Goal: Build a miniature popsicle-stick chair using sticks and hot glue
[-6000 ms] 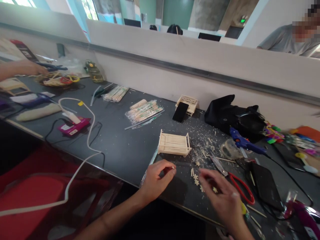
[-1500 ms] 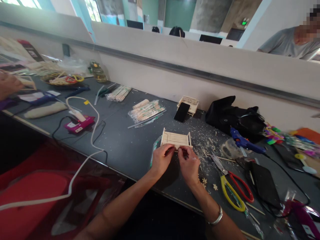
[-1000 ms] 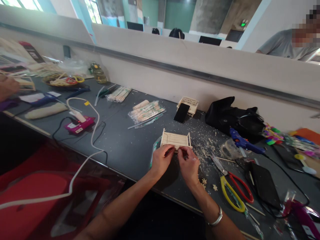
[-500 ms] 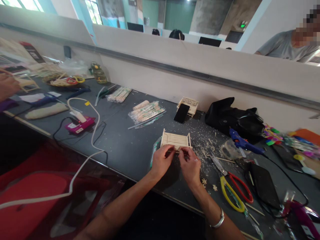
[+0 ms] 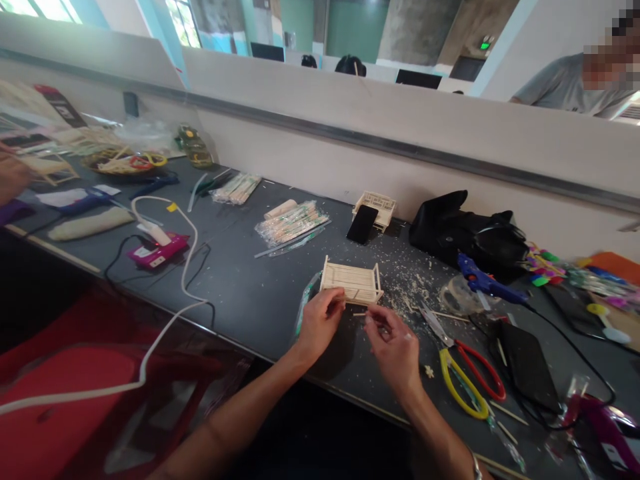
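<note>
A small bench-like model of pale wooden sticks (image 5: 351,279) lies on the dark table, with slats across its middle and posts at both ends. My left hand (image 5: 320,323) is closed at its near left corner, thumb and fingers pinching the front edge; the fingers hide that corner. Just right of it, my right hand (image 5: 397,343) is apart from the model, its fingertips pinched at the end of a short stick piece (image 5: 359,314). Beyond my right hand lie large scissors (image 5: 467,383) with red and yellow handles.
A blue glue gun (image 5: 487,280) rests near a black bag (image 5: 465,233). Behind the model, a phone (image 5: 363,225) leans against another stick model (image 5: 383,203). Bagged sticks (image 5: 293,223) lie left, past a white cable (image 5: 193,267) and pink power strip (image 5: 157,252). Another person's hand (image 5: 13,175) is at far left.
My right hand has drawn away from the model's front edge, rightward and toward me, with a short stick piece now showing at its fingertips. My left hand stays at the model, slightly shifted left.
</note>
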Demonstrator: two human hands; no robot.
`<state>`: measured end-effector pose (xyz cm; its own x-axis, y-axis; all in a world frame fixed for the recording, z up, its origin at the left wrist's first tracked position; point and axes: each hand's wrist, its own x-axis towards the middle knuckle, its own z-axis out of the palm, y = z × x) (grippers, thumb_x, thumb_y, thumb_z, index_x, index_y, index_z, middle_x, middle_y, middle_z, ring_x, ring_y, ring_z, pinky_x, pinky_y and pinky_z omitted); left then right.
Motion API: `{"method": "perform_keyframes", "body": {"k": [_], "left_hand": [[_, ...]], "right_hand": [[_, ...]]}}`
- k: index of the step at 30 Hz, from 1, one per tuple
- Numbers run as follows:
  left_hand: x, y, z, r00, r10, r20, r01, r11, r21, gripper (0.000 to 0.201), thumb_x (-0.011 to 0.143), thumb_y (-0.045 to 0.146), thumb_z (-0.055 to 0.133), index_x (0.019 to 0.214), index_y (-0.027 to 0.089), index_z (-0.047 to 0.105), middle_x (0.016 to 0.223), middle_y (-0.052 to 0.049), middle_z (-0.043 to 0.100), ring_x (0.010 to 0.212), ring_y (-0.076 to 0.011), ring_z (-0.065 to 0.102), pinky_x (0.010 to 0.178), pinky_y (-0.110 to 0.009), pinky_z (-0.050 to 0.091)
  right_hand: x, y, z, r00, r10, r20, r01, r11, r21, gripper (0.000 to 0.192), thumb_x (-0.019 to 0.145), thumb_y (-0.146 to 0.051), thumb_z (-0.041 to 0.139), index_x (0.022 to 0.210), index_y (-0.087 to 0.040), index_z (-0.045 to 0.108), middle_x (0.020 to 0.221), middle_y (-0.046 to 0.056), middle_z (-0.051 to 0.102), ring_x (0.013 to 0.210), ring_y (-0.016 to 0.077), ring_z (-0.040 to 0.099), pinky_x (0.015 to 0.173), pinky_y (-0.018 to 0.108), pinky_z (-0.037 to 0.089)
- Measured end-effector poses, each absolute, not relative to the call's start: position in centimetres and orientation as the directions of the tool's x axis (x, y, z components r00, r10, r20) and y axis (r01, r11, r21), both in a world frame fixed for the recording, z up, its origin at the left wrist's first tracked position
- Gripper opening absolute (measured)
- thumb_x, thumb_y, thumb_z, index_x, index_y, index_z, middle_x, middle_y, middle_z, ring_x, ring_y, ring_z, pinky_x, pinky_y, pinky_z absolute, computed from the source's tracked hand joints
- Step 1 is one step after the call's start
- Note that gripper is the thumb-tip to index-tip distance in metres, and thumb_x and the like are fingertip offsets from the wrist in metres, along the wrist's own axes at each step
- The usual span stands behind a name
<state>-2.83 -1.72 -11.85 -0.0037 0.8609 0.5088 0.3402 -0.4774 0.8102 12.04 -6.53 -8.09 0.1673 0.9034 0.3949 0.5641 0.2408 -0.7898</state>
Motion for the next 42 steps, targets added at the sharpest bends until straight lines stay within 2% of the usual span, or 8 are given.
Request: {"method": "perform_keyframes", "body": {"k": [4,8,16,19,27,36,39,42], "left_hand": [[-3.0,-2.0,-11.3,0.018,0.810,0.586,0.391,-0.545,0.741,0.024,0.084,0.006,0.056,0.100,0.022,0.066,0.093,-0.003,0.075,0.082,-0.0166,0.072,0.071,-0.028,0.061],[-3.6,-2.8,-10.6,0.033,0.757,0.652,0.429,-0.600,0.675,0.020,0.088,0.008,0.054,0.100,0.021,0.065,0.093,-0.004,0.074,0.080,-0.0154,0.071,0.066,-0.024,0.059],[-7.0,-2.4,-8.3,0.024,0.652,0.758,0.612,-0.609,0.504,0.024,0.092,0.019,0.057,0.116,0.021,0.062,0.106,-0.008,0.067,0.096,-0.0207,0.064,0.084,-0.035,0.056],[-8.3,-0.4,-7.9,0.184,0.687,0.703,0.587,-0.651,0.482,0.026,0.094,0.027,0.056,0.119,0.021,0.060,0.111,-0.010,0.067,0.103,-0.0236,0.061,0.089,-0.041,0.053],[-8.3,3.1,-7.6,0.525,0.626,0.577,0.429,-0.780,0.456,0.013,0.094,0.028,0.058,0.100,0.022,0.067,0.102,-0.005,0.074,0.107,-0.0220,0.064,0.101,-0.044,0.041],[-6.3,3.2,-6.1,0.499,0.744,0.444,0.378,-0.648,0.661,0.015,0.089,0.024,0.055,0.079,0.020,0.065,0.078,0.001,0.073,0.075,-0.0145,0.065,0.109,-0.043,0.034],[-5.7,2.9,-4.2,0.435,0.842,0.319,0.367,-0.489,0.791,0.021,0.088,0.030,0.053,0.075,0.019,0.066,0.069,0.000,0.069,0.070,-0.0150,0.061,0.095,-0.037,0.044],[-5.1,2.7,-2.5,0.399,0.909,0.122,0.344,-0.272,0.899,0.026,0.086,0.036,0.054,0.074,0.017,0.068,0.069,-0.002,0.067,0.064,-0.0141,0.056,0.065,-0.026,0.044]], "right_hand": [[12.2,-6.1,-9.0,-0.016,0.890,0.455,0.823,0.270,-0.500,0.024,0.090,-0.027,0.050,0.100,-0.018,0.071,0.081,0.006,0.075,0.065,0.0178,0.070,0.062,0.027,0.055],[12.2,-5.3,-9.0,-0.113,0.952,0.286,0.968,0.171,-0.186,0.021,0.092,-0.021,0.052,0.102,-0.018,0.071,0.086,0.009,0.074,0.076,0.0195,0.071,0.063,0.025,0.051],[12.9,-5.0,-7.7,-0.177,0.980,0.089,0.980,0.184,-0.082,0.017,0.093,-0.015,0.054,0.089,-0.021,0.069,0.089,0.008,0.072,0.081,0.0185,0.070,0.061,0.023,0.045],[13.3,-4.5,-7.4,-0.189,0.981,0.050,0.978,0.192,-0.077,0.018,0.094,-0.016,0.052,0.094,-0.021,0.069,0.094,0.008,0.073,0.082,0.0183,0.070,0.061,0.023,0.045],[13.8,-3.7,-7.8,-0.207,0.977,0.055,0.956,0.214,-0.200,0.017,0.089,-0.012,0.053,0.084,-0.020,0.068,0.092,0.009,0.074,0.079,0.0172,0.070,0.061,0.022,0.045],[14.5,-4.6,-6.1,-0.067,0.988,0.137,0.760,0.140,-0.634,0.024,0.088,-0.032,0.049,0.079,-0.019,0.067,0.069,0.003,0.072,0.058,0.0144,0.066,0.054,0.021,0.050],[14.7,-4.6,-3.7,0.103,0.980,0.168,0.515,0.091,-0.852,0.027,0.079,-0.043,0.060,0.074,-0.018,0.069,0.063,0.003,0.069,0.054,0.0155,0.061,0.049,0.024,0.048],[14.5,-4.0,-1.5,0.232,0.951,0.203,0.445,0.082,-0.892,0.025,0.073,-0.043,0.066,0.072,-0.018,0.072,0.062,0.002,0.067,0.054,0.0148,0.058,0.052,0.025,0.047]]}}
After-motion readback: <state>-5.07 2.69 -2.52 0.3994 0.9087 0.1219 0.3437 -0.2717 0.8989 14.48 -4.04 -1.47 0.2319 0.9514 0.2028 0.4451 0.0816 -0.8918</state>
